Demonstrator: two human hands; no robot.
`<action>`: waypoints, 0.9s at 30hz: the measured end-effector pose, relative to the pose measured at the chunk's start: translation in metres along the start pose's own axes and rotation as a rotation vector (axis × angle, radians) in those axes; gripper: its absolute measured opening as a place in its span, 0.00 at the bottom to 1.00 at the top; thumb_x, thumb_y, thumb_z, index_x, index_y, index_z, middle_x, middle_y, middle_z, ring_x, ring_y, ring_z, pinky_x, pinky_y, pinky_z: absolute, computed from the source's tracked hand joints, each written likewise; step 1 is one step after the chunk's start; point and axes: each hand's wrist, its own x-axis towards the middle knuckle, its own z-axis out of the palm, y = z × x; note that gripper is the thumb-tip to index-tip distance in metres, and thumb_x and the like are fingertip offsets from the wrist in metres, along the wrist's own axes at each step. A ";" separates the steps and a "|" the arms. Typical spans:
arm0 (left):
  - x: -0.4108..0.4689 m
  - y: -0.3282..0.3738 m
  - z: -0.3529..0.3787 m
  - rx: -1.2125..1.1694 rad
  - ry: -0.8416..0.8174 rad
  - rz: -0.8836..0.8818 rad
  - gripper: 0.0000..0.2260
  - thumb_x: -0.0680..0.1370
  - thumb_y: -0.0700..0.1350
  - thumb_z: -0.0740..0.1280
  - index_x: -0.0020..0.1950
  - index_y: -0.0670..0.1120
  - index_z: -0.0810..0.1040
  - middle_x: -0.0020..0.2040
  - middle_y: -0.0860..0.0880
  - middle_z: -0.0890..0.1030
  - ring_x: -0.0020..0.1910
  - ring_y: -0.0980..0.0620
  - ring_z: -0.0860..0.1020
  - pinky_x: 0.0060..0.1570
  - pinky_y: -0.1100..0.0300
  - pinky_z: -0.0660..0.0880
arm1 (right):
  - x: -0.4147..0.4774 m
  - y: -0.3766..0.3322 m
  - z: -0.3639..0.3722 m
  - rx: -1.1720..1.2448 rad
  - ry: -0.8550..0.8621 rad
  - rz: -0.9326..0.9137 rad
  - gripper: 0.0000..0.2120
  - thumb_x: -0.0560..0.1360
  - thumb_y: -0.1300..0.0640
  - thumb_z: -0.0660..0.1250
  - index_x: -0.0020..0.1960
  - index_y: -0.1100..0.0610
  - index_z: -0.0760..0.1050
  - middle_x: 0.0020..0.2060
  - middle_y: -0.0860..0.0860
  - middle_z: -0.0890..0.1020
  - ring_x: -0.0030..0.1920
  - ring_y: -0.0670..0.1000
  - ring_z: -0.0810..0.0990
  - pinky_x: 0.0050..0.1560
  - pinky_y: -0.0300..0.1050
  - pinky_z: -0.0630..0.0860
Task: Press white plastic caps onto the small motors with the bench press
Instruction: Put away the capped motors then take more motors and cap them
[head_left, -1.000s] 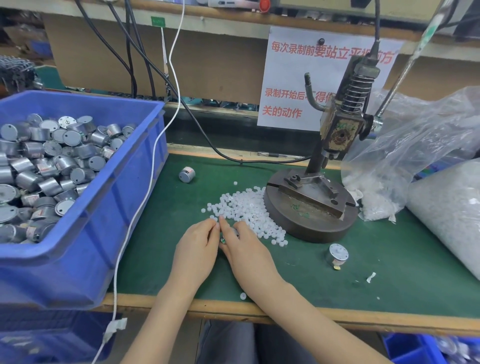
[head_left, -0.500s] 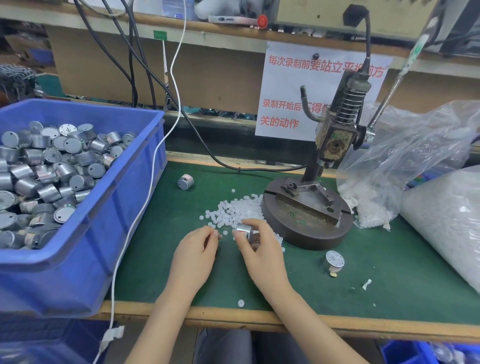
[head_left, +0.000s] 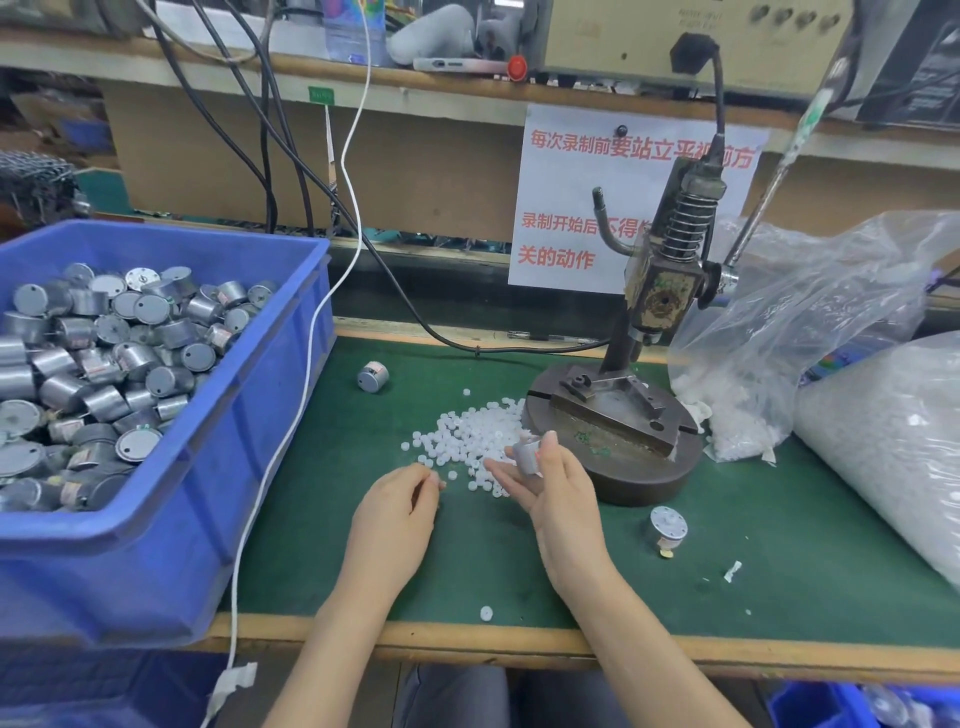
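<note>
Grips a small silver motor (head_left: 527, 457) in the right hand (head_left: 561, 499), thumb and fingers curled round its body, lifted off the green worktop (head_left: 779, 545) just in front of the round base of the bench press (head_left: 660, 291). Holds the left hand (head_left: 400, 512) low beside the right, knuckles up, fingers curled in toward the thumb; cannot tell whether anything sits between the fingertips. Faces a loose heap of white plastic caps (head_left: 467, 436) spread on the worktop beyond both hands, reaching the left edge of the press base. Shows the press upright on its dark disc, spring-wound ram raised above a metal fixture, long lever slanting up to the right. Shows one stray cap (head_left: 486, 613) near the worktop's front edge, between the forearms. Shows a second motor (head_left: 668, 526) standing right of the right hand, near the press base, and a third motor (head_left: 373, 376) lying on its side farther back, near the blue bin (head_left: 249, 415). Shows the bin at the left heaped with silver motors (head_left: 104, 374), a white cable (head_left: 291, 415) draped down along its right wall. Shows a crumpled clear bag (head_left: 805, 322) right of the press with white caps inside, and a fuller bag of caps (head_left: 893, 441) at the far right. Shows a white paper sign (head_left: 571, 208) with red characters behind the press.
</note>
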 end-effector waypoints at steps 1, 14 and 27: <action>0.000 0.000 0.000 -0.006 -0.001 -0.004 0.10 0.79 0.43 0.59 0.42 0.44 0.77 0.35 0.55 0.76 0.38 0.50 0.75 0.39 0.59 0.69 | 0.001 -0.002 -0.001 0.075 -0.011 0.027 0.14 0.79 0.51 0.57 0.48 0.63 0.72 0.41 0.56 0.82 0.45 0.54 0.84 0.44 0.37 0.79; 0.000 0.001 0.000 -0.004 0.004 -0.013 0.10 0.79 0.43 0.59 0.43 0.43 0.78 0.37 0.54 0.77 0.39 0.48 0.76 0.40 0.57 0.70 | 0.036 -0.067 -0.038 -0.463 0.082 -0.043 0.08 0.71 0.51 0.72 0.48 0.51 0.77 0.44 0.46 0.83 0.49 0.44 0.80 0.48 0.38 0.74; 0.000 0.000 0.000 -0.029 0.023 -0.024 0.10 0.78 0.43 0.60 0.41 0.42 0.78 0.35 0.50 0.77 0.38 0.50 0.75 0.38 0.61 0.69 | 0.080 -0.068 -0.072 -1.449 0.254 -0.555 0.17 0.71 0.54 0.72 0.57 0.60 0.77 0.51 0.56 0.80 0.53 0.57 0.75 0.53 0.48 0.66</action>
